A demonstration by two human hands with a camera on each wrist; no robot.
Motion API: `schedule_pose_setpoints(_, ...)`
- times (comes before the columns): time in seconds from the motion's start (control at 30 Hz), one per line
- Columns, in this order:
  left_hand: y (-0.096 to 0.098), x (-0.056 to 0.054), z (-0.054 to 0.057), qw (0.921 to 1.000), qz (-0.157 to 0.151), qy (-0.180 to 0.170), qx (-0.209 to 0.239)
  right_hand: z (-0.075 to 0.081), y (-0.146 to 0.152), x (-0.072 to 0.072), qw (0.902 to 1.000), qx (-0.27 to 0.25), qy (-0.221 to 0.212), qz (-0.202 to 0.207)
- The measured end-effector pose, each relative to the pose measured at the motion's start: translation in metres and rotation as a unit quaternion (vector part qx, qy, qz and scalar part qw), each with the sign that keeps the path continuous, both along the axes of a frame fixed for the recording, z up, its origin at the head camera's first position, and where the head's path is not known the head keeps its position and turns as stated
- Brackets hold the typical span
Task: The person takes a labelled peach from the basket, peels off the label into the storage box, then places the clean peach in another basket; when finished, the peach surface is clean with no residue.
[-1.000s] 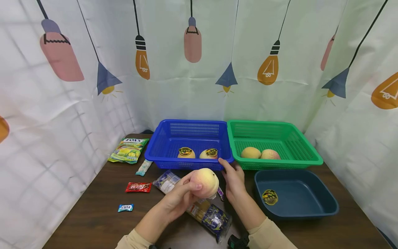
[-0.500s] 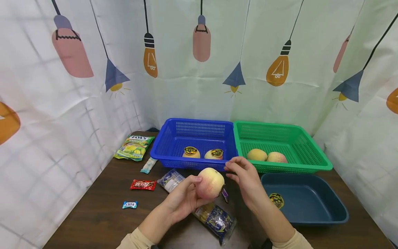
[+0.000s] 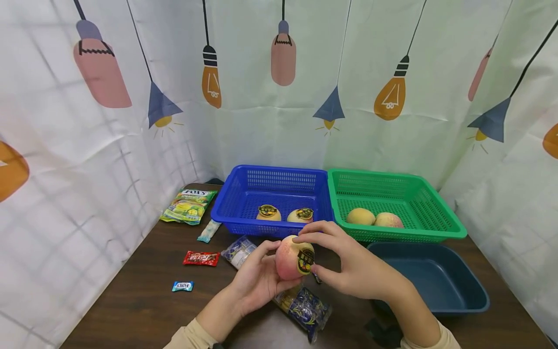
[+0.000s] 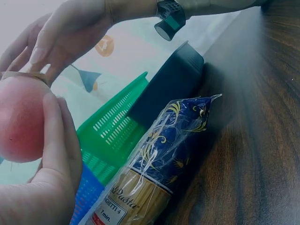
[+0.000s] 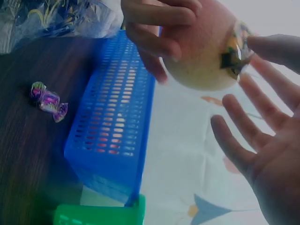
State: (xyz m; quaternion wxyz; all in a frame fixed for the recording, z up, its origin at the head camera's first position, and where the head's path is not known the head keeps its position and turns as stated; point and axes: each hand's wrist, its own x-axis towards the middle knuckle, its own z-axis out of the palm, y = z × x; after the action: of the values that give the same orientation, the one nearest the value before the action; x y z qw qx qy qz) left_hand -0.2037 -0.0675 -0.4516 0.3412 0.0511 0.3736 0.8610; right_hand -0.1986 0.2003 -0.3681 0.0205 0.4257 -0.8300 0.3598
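Note:
In the head view my left hand (image 3: 255,281) grips a pink and yellow peach (image 3: 285,259), which also shows in the left wrist view. A round black and gold sticker (image 3: 306,260) lies on the peach's right side. My right hand (image 3: 348,259) has its thumb at the sticker's lower edge and a finger over the top of the peach. In the right wrist view, thumb and fingertip meet at the edge of the sticker (image 5: 234,51), while the other fingers are spread. How far the sticker adheres I cannot tell.
Behind the hands stand a blue basket (image 3: 237,228) with two stickered peaches and a green basket (image 3: 418,206) with two plain ones. A dark blue tray (image 3: 436,276) is at right. A spaghetti pack (image 3: 301,310), wrapped sweets (image 3: 201,258) and a Fox's bag (image 3: 188,206) lie about.
The peach has turned in my left hand, and a sticker now shows on it. My right hand has moved from the blue basket's front onto the peach. My forearm now covers the tray's sticker.

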Motion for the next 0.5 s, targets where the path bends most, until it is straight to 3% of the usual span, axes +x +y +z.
schedule_pose_setpoints(0.33,0.000,0.000,0.000,0.9996,-0.002,0.029,-0.004,-0.003,-0.013,0.000,0.9961,-0.004,0.088,-0.007)
schedule_pose_setpoints(0.5,0.000,0.001,-0.003,0.9984,0.002,0.053,-0.022,-0.003,-0.014,-0.001,0.9938,-0.003,0.111,-0.011)
